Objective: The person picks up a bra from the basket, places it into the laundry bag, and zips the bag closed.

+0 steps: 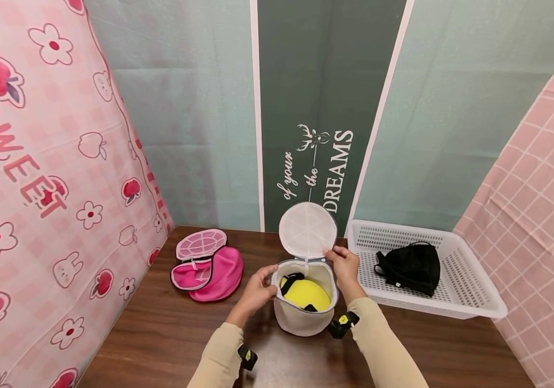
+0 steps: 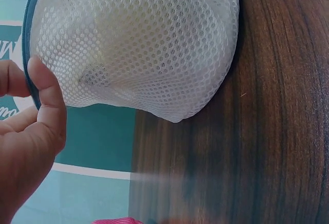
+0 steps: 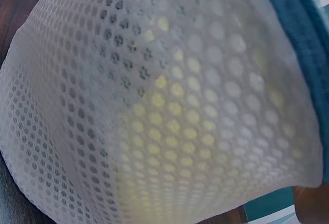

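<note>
White mesh laundry bag [image 1: 304, 302] held open at mid-table, a yellow-and-black garment [image 1: 306, 292] already inside.

Left hand [image 1: 256, 293] pinches the bag's rim at its left side; right hand [image 1: 344, 268] grips the rim by the upright round lid [image 1: 307, 230]. Loading looks finished, so closing seems the step in hand: the lid would need folding down and zipping. The wall banner [image 1: 313, 172] reads "of your", "the", "DREAMS"; the pink cloth [image 1: 20, 161] reads "SWEET".

Dark wood counter [image 1: 160, 334]. Pink mesh bag [image 1: 209, 265] lies back left with its lid open. White perforated basket [image 1: 471, 280] sits at right, a black garment [image 1: 410, 268] inside; pink patterned curtains hang on both sides.
</note>
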Tool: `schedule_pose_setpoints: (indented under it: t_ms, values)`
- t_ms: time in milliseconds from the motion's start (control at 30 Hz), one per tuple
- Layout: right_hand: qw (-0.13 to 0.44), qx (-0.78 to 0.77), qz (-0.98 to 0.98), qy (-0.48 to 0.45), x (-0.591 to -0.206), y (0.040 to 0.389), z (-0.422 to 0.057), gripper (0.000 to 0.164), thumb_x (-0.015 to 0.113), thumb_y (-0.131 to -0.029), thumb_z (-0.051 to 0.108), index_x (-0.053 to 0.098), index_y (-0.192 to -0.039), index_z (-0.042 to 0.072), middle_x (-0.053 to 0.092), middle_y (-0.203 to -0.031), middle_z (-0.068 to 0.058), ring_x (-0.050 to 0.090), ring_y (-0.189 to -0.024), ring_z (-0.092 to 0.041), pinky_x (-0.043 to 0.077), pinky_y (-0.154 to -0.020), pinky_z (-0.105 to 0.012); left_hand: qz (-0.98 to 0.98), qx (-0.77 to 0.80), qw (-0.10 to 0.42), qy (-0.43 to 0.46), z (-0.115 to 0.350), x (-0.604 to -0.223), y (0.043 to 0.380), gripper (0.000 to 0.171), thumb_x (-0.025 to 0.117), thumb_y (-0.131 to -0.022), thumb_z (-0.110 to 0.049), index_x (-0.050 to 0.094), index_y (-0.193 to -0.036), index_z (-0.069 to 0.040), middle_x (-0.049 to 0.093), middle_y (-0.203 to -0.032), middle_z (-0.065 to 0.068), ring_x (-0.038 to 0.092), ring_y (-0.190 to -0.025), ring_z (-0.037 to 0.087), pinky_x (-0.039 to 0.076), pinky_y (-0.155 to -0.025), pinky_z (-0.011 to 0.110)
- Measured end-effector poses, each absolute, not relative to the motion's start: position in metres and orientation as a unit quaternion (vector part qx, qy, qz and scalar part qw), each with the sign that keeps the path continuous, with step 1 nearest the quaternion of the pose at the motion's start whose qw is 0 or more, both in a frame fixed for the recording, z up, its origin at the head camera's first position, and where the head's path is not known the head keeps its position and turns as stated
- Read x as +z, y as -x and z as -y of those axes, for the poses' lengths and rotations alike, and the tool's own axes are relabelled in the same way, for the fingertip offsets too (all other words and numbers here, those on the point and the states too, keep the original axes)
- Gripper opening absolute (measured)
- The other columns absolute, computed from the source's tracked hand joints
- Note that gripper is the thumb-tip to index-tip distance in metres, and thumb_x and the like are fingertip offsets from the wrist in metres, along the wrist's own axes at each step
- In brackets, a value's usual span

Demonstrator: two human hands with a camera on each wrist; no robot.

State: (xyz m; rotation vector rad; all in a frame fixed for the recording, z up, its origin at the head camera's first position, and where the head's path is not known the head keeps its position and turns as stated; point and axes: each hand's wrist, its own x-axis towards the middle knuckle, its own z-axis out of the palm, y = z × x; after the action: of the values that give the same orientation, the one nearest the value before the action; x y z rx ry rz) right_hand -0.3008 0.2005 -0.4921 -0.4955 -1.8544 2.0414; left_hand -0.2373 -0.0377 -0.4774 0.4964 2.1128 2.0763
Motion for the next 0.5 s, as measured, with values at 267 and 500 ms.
schedule_pose_setpoints:
  t_ms: [267, 500]
  values:
    - [0.157, 0.731, 0.646, 0.152, -0.4941, 0.2986, -0.2027, 0.024, 0.071, -0.077, -0.003, 0.06, -0.096, -0.012, 0.057, -0.077, -0.007, 0.061, -0.061, -0.01, 0.051, -0.059, -0.022, -0.692, 0.701, 0.066, -0.156, 0.0372, -0.4795, 0.2379, 0.057, 0.052, -0.072, 0.014, 0.041, -0.128, 0.018, 0.042, -0.112, 0.034, 0.051, -0.075, 0.018, 0.052, -0.062, 0.048]
    - [0.164, 0.734, 0.645, 0.136, -0.493, 0.2986, -0.2031, 0.02, 0.07, -0.077, -0.005, 0.06, -0.091, -0.013, 0.058, -0.074, -0.006, 0.062, -0.062, -0.01, 0.053, -0.061, -0.025, -0.691, 0.701, 0.073, -0.161, 0.0372, -0.4793, 0.2391, 0.059, 0.05, -0.072, 0.016, 0.039, -0.129, 0.018, 0.04, -0.117, 0.034, 0.052, -0.074, 0.015, 0.053, -0.06, 0.039]
